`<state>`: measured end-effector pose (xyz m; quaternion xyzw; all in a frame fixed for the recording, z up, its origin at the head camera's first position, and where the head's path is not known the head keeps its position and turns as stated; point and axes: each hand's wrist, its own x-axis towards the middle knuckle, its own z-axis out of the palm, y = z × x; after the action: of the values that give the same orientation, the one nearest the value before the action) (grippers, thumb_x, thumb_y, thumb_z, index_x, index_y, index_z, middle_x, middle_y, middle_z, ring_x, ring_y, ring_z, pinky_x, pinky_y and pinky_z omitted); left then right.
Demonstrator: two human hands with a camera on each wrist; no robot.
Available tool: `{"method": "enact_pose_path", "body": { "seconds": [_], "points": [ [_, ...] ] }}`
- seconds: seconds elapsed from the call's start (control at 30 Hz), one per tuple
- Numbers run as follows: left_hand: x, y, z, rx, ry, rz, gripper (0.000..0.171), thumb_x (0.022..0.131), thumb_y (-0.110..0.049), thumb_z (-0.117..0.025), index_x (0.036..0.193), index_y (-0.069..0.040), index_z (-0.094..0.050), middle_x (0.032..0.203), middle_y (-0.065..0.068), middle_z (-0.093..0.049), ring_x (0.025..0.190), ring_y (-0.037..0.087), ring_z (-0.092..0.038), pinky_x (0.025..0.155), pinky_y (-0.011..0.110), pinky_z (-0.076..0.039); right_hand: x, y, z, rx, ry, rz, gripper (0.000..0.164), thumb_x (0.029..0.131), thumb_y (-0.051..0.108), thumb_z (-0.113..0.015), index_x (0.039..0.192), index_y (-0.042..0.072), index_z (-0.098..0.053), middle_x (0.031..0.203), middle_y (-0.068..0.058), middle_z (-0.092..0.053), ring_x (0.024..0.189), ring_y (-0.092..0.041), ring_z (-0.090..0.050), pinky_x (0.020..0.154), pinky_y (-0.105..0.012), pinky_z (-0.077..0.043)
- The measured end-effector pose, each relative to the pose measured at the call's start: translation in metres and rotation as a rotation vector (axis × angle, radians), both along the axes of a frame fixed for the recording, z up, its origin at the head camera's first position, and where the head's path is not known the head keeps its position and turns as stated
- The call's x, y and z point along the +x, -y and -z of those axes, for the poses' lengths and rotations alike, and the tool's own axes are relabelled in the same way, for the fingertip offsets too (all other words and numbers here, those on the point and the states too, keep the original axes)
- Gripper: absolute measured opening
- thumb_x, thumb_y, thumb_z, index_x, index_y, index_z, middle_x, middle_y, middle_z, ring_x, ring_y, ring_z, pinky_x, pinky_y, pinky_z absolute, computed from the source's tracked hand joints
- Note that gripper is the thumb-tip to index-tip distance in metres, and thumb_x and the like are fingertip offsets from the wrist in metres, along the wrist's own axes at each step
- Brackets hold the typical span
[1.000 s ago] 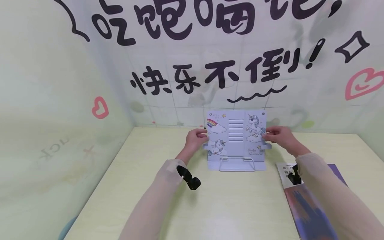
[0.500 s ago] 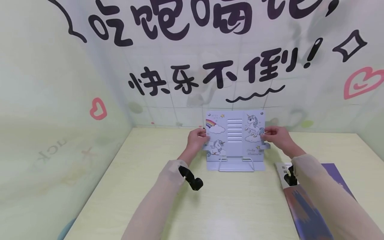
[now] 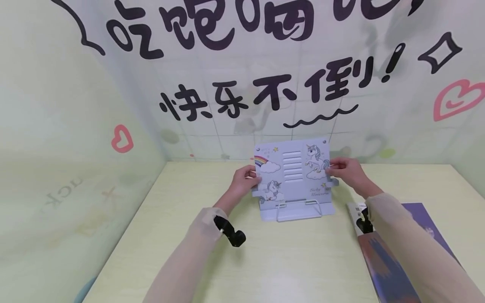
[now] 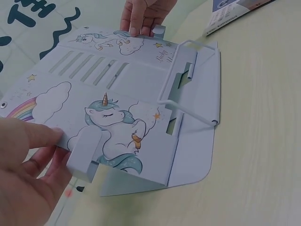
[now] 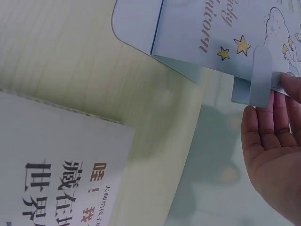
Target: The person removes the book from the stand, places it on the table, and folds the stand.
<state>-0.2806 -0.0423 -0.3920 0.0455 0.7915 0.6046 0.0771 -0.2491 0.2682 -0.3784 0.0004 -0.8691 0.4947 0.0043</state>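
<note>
A pale lilac metal book stand [image 3: 294, 190], printed with unicorns, a rainbow and stars, stands propped up near the back of the table. My left hand [image 3: 242, 183] pinches its left edge, thumb on the front and fingers behind, just above a side clip [image 4: 85, 149]. On the opposite edge my right hand [image 3: 347, 171] holds the panel the same way, beside the other clip [image 5: 260, 77]. A wire page holder [image 3: 299, 219] sits across the bottom ledge. The stand is turned a little, its left end nearer to me. Its rear support is mostly hidden.
To the right, partly under my right forearm, lies a book [image 3: 386, 261] with a white, orange and blue cover. A purple item [image 3: 422, 216] shows beyond that sleeve. Behind the pale wooden table [image 3: 280, 269] hangs a printed backdrop [image 3: 212, 139] with large black characters.
The stand has turned slightly and shifted left, its left end coming toward me. Both hands have kept their hold and moved with it. The head view has drifted a little.
</note>
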Motion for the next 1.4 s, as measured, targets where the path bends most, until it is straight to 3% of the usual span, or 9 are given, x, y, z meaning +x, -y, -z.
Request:
{"method": "enact_pose_path", "body": {
  "seconds": [0.4, 0.63, 0.83, 0.97, 1.17, 1.4],
  "points": [
    [0.015, 0.023, 0.014, 0.124, -0.013, 0.180, 0.032, 0.087, 0.004, -0.059, 0.118, 0.005, -0.054, 0.091, 0.012, -0.058, 0.078, 0.016, -0.060, 0.076, 0.030, -0.054, -0.006, 0.010, 0.000, -0.037, -0.023, -0.026, 0.041, 0.083, 0.005, -0.066, 0.117, -0.015, -0.052, 0.086, -0.001, -0.064, 0.072, 0.003, -0.053, 0.071, -0.014, -0.042],
    [0.026, 0.032, 0.020, 0.170, 0.041, 0.353, 0.044, 0.092, -0.003, -0.056, 0.134, -0.002, -0.043, 0.110, 0.016, -0.056, 0.093, 0.021, -0.059, 0.085, 0.035, -0.051, -0.008, 0.014, 0.002, -0.037, -0.042, -0.037, 0.040, 0.084, 0.004, -0.066, 0.118, -0.014, -0.053, 0.090, -0.006, -0.065, 0.073, 0.003, -0.053, 0.070, -0.013, -0.042],
    [0.037, 0.034, 0.018, 0.172, 0.063, 0.470, 0.053, 0.093, -0.003, -0.054, 0.141, -0.006, -0.032, 0.121, 0.019, -0.053, 0.103, 0.023, -0.056, 0.089, 0.035, -0.049, -0.012, 0.019, 0.003, -0.059, -0.046, -0.028, 0.040, 0.084, 0.003, -0.064, 0.118, -0.015, -0.052, 0.089, -0.003, -0.064, 0.073, 0.005, -0.053, 0.068, -0.012, -0.044],
    [0.042, 0.033, 0.017, 0.166, 0.079, 0.500, 0.056, 0.093, -0.002, -0.052, 0.143, -0.007, -0.028, 0.123, 0.017, -0.051, 0.106, 0.024, -0.054, 0.090, 0.034, -0.048, -0.014, 0.023, 0.004, -0.072, -0.050, -0.020, 0.040, 0.084, 0.002, -0.064, 0.119, -0.014, -0.052, 0.088, -0.002, -0.063, 0.073, 0.004, -0.053, 0.067, -0.011, -0.045],
    [0.048, 0.034, 0.016, 0.144, 0.074, 0.534, 0.057, 0.094, -0.001, -0.048, 0.144, -0.008, -0.022, 0.124, 0.016, -0.052, 0.110, 0.026, -0.053, 0.093, 0.034, -0.046, -0.021, 0.032, 0.005, -0.027, -0.047, -0.016, 0.039, 0.085, 0.004, -0.064, 0.120, -0.011, -0.054, 0.098, -0.015, -0.063, 0.076, 0.002, -0.052, 0.069, -0.012, -0.045],
    [0.056, 0.034, 0.016, 0.137, 0.082, 0.521, 0.058, 0.094, 0.000, -0.047, 0.145, -0.010, -0.022, 0.127, 0.015, -0.053, 0.111, 0.026, -0.054, 0.097, 0.035, -0.042, -0.028, 0.045, 0.004, -0.003, -0.049, -0.024, 0.038, 0.085, 0.003, -0.063, 0.119, -0.010, -0.054, 0.108, -0.025, -0.061, 0.081, -0.004, -0.054, 0.071, -0.013, -0.045]
  ]
}}
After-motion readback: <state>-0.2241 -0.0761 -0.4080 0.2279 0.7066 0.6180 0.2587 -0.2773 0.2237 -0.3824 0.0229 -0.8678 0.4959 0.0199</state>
